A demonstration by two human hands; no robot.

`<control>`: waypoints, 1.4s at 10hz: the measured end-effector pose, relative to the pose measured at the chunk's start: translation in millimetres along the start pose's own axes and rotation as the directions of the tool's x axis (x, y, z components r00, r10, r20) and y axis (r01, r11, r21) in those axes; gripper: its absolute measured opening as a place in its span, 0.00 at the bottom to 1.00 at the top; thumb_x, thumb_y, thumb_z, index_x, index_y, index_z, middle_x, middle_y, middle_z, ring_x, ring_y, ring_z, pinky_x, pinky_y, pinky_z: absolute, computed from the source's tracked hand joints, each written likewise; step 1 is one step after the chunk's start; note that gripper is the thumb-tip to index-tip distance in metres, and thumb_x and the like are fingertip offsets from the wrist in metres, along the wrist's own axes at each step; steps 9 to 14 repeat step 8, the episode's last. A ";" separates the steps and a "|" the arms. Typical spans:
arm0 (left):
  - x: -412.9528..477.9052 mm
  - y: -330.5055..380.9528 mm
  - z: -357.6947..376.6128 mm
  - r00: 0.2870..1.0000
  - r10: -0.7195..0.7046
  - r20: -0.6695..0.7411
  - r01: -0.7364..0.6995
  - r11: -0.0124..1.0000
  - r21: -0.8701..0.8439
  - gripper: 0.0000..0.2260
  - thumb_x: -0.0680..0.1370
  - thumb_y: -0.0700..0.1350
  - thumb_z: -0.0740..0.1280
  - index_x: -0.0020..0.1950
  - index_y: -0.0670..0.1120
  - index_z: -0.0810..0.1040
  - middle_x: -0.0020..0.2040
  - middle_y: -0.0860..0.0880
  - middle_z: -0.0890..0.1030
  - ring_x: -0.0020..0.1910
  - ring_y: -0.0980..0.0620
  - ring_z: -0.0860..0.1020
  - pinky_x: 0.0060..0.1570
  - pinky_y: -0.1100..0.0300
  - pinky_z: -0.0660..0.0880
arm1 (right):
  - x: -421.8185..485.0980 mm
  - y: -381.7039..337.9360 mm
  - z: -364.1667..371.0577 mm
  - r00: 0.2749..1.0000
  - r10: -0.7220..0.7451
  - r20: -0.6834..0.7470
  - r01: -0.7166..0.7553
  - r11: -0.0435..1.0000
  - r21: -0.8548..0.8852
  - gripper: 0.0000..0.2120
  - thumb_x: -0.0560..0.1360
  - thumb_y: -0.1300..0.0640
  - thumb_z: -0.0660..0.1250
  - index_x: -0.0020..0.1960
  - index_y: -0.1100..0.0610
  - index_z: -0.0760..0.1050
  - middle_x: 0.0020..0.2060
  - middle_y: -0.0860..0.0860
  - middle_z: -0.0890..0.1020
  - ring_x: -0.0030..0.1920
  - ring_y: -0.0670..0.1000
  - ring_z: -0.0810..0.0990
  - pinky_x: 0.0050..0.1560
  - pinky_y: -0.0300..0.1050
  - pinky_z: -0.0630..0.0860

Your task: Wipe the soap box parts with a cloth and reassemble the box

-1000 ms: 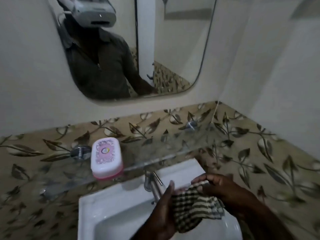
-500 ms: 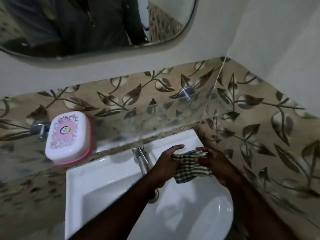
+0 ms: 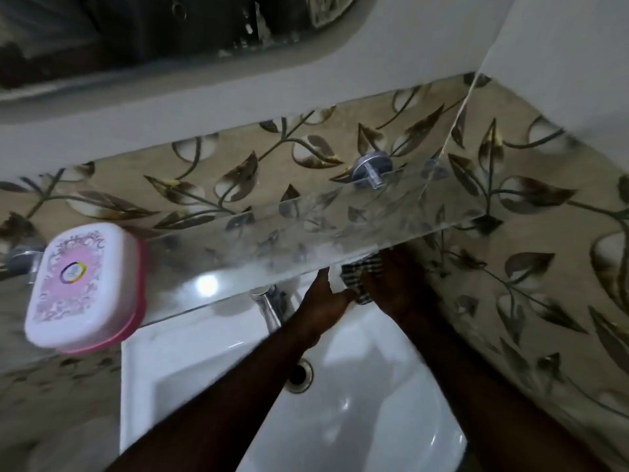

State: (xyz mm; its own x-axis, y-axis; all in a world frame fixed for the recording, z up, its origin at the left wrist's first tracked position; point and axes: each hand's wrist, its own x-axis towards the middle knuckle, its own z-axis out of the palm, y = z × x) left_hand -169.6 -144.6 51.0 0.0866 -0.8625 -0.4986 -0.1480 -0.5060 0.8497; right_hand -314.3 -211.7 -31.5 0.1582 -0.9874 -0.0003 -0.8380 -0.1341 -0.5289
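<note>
The soap box (image 3: 85, 287), white lid with a pink pattern over a pink base, sits shut at the left end of a glass shelf (image 3: 306, 240). A checked cloth (image 3: 362, 279) is bunched between my two hands above the sink's back edge, partly under the shelf's front edge. My left hand (image 3: 323, 298) touches the cloth's left side with its fingers extended. My right hand (image 3: 391, 281) is closed on the cloth from the right. Both hands are well to the right of the soap box.
A white sink (image 3: 340, 420) with an overflow hole (image 3: 299, 374) lies below. A chrome tap (image 3: 269, 304) stands just left of my left hand. Leaf-patterned tiles cover the walls. A mirror (image 3: 136, 28) hangs above. A chrome shelf bracket (image 3: 371, 166) holds the glass.
The camera has tilted down and closer. My hands with the cloth have moved away from me, up toward the shelf's front edge. The soap box has stayed in place.
</note>
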 end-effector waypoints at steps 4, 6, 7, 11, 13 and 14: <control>-37.6 -21.0 -11.0 0.998 -0.022 -0.062 0.024 0.999 0.040 0.39 0.74 0.55 0.71 0.79 0.54 0.52 0.75 0.45 0.66 0.70 0.48 0.69 0.66 0.54 0.70 | -16.4 -18.5 37.1 0.974 0.064 0.219 0.000 0.960 -0.281 0.41 0.79 0.35 0.41 0.67 0.67 0.72 0.64 0.73 0.72 0.60 0.76 0.73 0.58 0.74 0.69; -70.8 -36.1 -17.4 0.998 0.050 -0.042 -0.044 0.991 0.124 0.38 0.73 0.56 0.72 0.78 0.53 0.58 0.74 0.46 0.67 0.69 0.49 0.70 0.66 0.51 0.71 | -9.3 -13.4 31.2 0.962 0.166 0.217 -0.091 0.943 -0.320 0.38 0.73 0.31 0.55 0.69 0.59 0.71 0.64 0.66 0.74 0.60 0.69 0.76 0.56 0.71 0.71; -88.9 -41.8 -28.7 0.995 0.097 0.036 -0.103 0.957 0.270 0.29 0.75 0.55 0.70 0.73 0.49 0.68 0.66 0.46 0.75 0.64 0.51 0.74 0.64 0.55 0.73 | -27.4 -30.1 3.9 0.967 0.225 0.119 -0.194 0.955 -0.224 0.38 0.72 0.40 0.66 0.74 0.58 0.60 0.72 0.64 0.63 0.71 0.66 0.63 0.67 0.70 0.62; -103.3 -45.1 -43.7 0.983 0.182 0.032 -0.179 0.897 0.404 0.20 0.75 0.54 0.69 0.64 0.47 0.77 0.53 0.49 0.82 0.52 0.54 0.80 0.54 0.60 0.76 | -66.4 -51.3 4.1 0.981 0.164 0.102 -0.143 0.972 -0.188 0.32 0.74 0.44 0.67 0.72 0.59 0.65 0.71 0.61 0.68 0.72 0.62 0.62 0.71 0.65 0.53; -103.3 -45.1 -43.7 0.983 0.182 0.032 -0.179 0.897 0.404 0.20 0.75 0.54 0.69 0.64 0.47 0.77 0.53 0.49 0.82 0.52 0.54 0.80 0.54 0.60 0.76 | -66.4 -51.3 4.1 0.981 0.164 0.102 -0.143 0.972 -0.188 0.32 0.74 0.44 0.67 0.72 0.59 0.65 0.71 0.61 0.68 0.72 0.62 0.62 0.71 0.65 0.53; -103.3 -45.1 -43.7 0.983 0.182 0.032 -0.179 0.897 0.404 0.20 0.75 0.54 0.69 0.64 0.47 0.77 0.53 0.49 0.82 0.52 0.54 0.80 0.54 0.60 0.76 | -66.4 -51.3 4.1 0.981 0.164 0.102 -0.143 0.972 -0.188 0.32 0.74 0.44 0.67 0.72 0.59 0.65 0.71 0.61 0.68 0.72 0.62 0.62 0.71 0.65 0.53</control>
